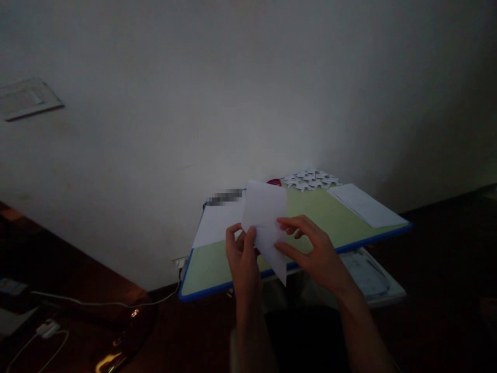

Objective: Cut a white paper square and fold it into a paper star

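Note:
A white sheet of paper (266, 207), which looks folded with a point at its bottom, is held up over the near part of the table. My left hand (244, 251) pinches its left side, thumb on the face towards me and fingers partly hidden behind. At the right edge, my right hand (310, 248) has its thumb and index finger apart, both tips lying over the front of the paper; whether they press on it I cannot tell.
The green table (310, 210) has a blue rim and stands against a wall. Folded white paper pieces (310, 179) sit at its back, a paper stack (367, 204) at right, and white paper (219, 220) at left. Below is an open drawer (368, 277); a white cable (116, 304) runs left.

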The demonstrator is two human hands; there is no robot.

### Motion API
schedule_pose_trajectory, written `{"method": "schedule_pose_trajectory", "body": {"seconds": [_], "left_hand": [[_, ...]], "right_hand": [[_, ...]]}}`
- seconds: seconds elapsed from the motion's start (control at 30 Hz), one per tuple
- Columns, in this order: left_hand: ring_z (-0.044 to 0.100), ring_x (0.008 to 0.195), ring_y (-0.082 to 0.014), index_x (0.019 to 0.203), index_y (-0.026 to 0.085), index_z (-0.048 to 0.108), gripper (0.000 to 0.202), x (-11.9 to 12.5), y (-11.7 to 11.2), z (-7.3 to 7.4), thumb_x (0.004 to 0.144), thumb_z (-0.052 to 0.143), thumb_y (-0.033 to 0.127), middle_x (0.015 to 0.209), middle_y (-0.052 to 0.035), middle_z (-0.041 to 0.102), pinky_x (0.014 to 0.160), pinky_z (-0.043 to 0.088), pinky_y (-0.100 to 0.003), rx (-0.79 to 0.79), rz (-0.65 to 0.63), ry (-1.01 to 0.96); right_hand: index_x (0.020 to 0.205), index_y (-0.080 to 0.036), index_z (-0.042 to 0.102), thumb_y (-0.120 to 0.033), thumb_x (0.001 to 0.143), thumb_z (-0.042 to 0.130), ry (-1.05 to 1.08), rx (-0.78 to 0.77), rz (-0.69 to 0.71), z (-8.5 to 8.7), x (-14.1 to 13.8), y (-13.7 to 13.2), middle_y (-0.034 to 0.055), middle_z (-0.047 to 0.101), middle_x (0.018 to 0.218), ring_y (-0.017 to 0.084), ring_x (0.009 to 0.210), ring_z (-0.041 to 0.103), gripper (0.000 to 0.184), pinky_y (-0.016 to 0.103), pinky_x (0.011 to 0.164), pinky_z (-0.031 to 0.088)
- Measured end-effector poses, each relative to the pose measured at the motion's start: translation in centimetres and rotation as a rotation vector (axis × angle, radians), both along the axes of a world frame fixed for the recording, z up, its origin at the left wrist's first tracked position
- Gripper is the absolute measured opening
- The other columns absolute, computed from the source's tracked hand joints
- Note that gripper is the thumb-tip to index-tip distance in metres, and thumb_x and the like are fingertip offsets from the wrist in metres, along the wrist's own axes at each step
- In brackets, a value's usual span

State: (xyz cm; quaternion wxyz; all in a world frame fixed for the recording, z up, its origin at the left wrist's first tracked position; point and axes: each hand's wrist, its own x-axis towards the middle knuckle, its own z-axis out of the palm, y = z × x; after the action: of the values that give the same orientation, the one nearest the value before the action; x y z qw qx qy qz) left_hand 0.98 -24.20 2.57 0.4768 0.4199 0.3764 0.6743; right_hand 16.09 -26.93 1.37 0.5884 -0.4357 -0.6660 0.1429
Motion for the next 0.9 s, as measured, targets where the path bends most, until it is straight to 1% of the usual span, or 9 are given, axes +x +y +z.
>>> {"method": "schedule_pose_trajectory", "body": {"seconds": [0.1, 0.23, 0.37, 0.47, 0.53, 0.63, 0.7, 0.77, 0.9], "left_hand": [[0.062, 0.062, -0.0116, 0.105, 0.025, 0.048, 0.040, 0.2, -0.1, 0.1, 0.082, 0.077, 0.039, 0.081, 0.0032, 0.071, 0.055, 0.041, -0.018, 0.014, 0.016, -0.033], [0.066, 0.068, -0.0130, 0.106, 0.024, 0.048, 0.041, 0.6, -0.2, 0.3, 0.082, 0.077, 0.040, 0.084, 0.0018, 0.072, 0.060, 0.046, -0.019, 0.022, 0.022, -0.071], [0.069, 0.073, -0.0142, 0.107, 0.025, 0.047, 0.040, 0.9, -0.4, 0.4, 0.083, 0.074, 0.042, 0.088, -0.0001, 0.073, 0.062, 0.048, -0.021, 0.034, 0.059, -0.083], [0.071, 0.075, -0.0154, 0.112, 0.025, 0.047, 0.044, 1.0, -0.5, 0.4, 0.084, 0.076, 0.042, 0.091, -0.0015, 0.074, 0.064, 0.050, -0.022, 0.036, 0.080, -0.070], [0.073, 0.079, -0.0177, 0.116, 0.025, 0.049, 0.050, 0.8, -0.4, 0.4, 0.081, 0.081, 0.041, 0.093, -0.0025, 0.075, 0.069, 0.054, -0.026, 0.054, 0.109, -0.027], [0.074, 0.092, -0.0216, 0.114, 0.021, 0.059, 0.050, 0.3, -0.2, 0.3, 0.076, 0.087, 0.037, 0.100, -0.0054, 0.077, 0.079, 0.059, -0.032, 0.089, 0.140, 0.039], [0.074, 0.100, -0.0232, 0.111, 0.019, 0.066, 0.046, 0.0, 0.0, 0.2, 0.074, 0.088, 0.036, 0.104, -0.0073, 0.077, 0.084, 0.060, -0.033, 0.093, 0.161, 0.047], [0.074, 0.100, -0.0238, 0.111, 0.017, 0.070, 0.047, -0.3, 0.1, 0.2, 0.072, 0.089, 0.035, 0.106, -0.0087, 0.077, 0.082, 0.062, -0.032, 0.077, 0.195, 0.026], [0.075, 0.086, -0.0240, 0.112, 0.014, 0.071, 0.053, -0.4, 0.1, 0.4, 0.069, 0.091, 0.037, 0.106, -0.0111, 0.076, 0.058, 0.065, -0.031, 0.031, 0.233, -0.035]], "right_hand": [[0.129, -0.028, 0.064, -0.025, 0.090, 0.077, -0.018, -0.022, -0.011, 0.1, -0.2, -0.1, 0.0024, 0.062, 0.099, 0.021, 0.090, 0.059, 0.042, 0.037, 0.083, 0.052], [0.113, -0.026, 0.067, -0.024, 0.086, 0.080, 0.009, -0.036, -0.005, 0.3, -0.6, -0.3, 0.0015, 0.057, 0.096, 0.020, 0.088, 0.057, 0.030, 0.034, 0.081, 0.051], [0.105, -0.025, 0.067, -0.025, 0.083, 0.083, 0.038, -0.053, -0.014, 0.2, -0.9, -0.2, 0.0016, 0.057, 0.098, 0.019, 0.087, 0.057, 0.028, 0.032, 0.077, 0.051], [0.094, -0.024, 0.068, -0.023, 0.086, 0.079, 0.044, -0.056, -0.012, 0.2, -0.9, -0.1, 0.0012, 0.056, 0.094, 0.018, 0.082, 0.056, 0.014, 0.031, 0.073, 0.051], [0.088, -0.024, 0.069, -0.016, 0.088, 0.073, 0.027, -0.033, 0.013, 0.3, -0.7, -0.1, 0.0018, 0.054, 0.094, 0.018, 0.083, 0.057, 0.009, 0.032, 0.074, 0.052], [0.086, -0.025, 0.074, -0.004, 0.084, 0.064, 0.031, 0.039, 0.011, 0.5, -0.4, -0.3, 0.0029, 0.051, 0.095, 0.019, 0.087, 0.057, 0.024, 0.033, 0.078, 0.052], [0.085, -0.027, 0.077, -0.002, 0.083, 0.063, 0.065, 0.082, -0.040, 0.6, -0.1, -0.5, 0.0028, 0.048, 0.094, 0.019, 0.086, 0.056, 0.029, 0.035, 0.077, 0.051], [0.085, -0.029, 0.080, -0.005, 0.083, 0.065, 0.115, 0.118, -0.108, 0.7, 0.3, -0.6, 0.0023, 0.045, 0.093, 0.019, 0.086, 0.054, 0.028, 0.035, 0.077, 0.051], [0.087, -0.029, 0.081, -0.011, 0.087, 0.065, 0.200, 0.120, -0.160, 0.7, 1.1, -0.7, 0.0018, 0.047, 0.090, 0.019, 0.084, 0.054, 0.024, 0.035, 0.077, 0.049]]}}
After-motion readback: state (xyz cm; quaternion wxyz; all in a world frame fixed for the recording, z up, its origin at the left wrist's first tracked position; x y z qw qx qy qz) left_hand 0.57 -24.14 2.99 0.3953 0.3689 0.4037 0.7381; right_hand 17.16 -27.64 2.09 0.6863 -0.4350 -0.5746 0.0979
